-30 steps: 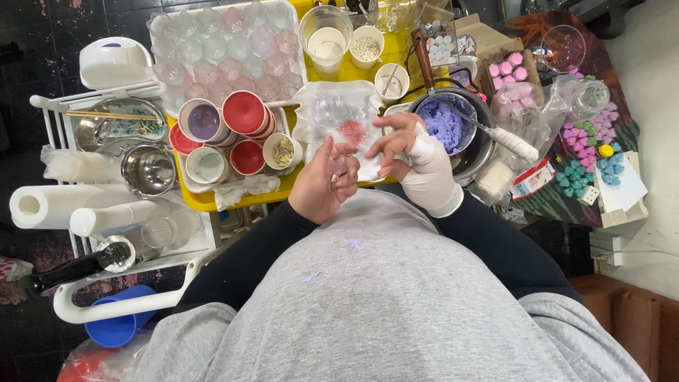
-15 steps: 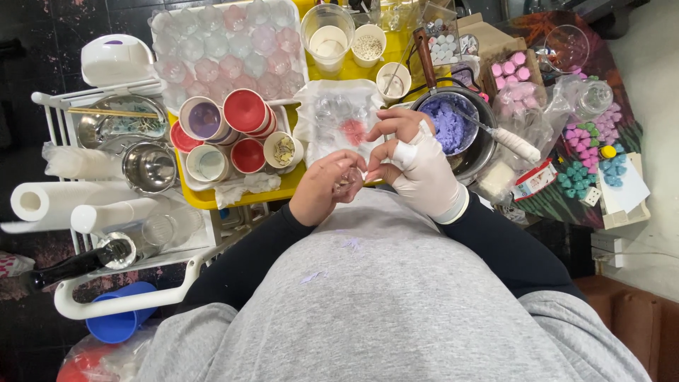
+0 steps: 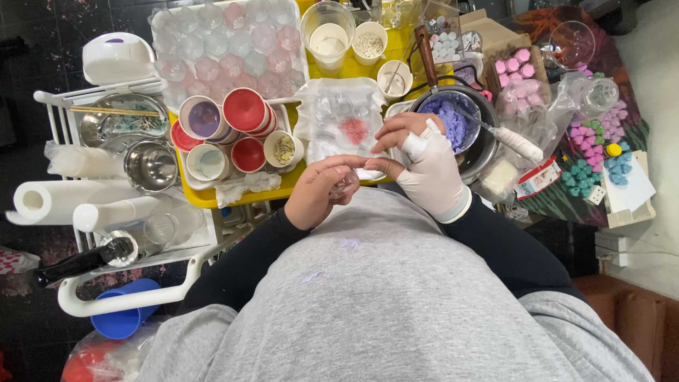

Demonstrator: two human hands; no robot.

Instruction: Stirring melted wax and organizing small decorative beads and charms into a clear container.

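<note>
Lying at far left: two paper-towel rolls, one steel bowl beside them. Standing on the yellow tray: five paper cups, red and white, crowding together. Resting above: one clear mould sheet of round pinkish cavities. Curling at centre: left hand, bare, fingers narrowly closed around one small clear mould piece held just over the lap, at the tray's near edge. Meeting it from the right: right hand, wearing a white glove with bare fingertips showing, fingers narrowly pinched and touching the same piece. Sitting beyond: one dark pan of purple paste. Lying at far right: pink, purple and teal moulded pieces, too many for counting.
</note>
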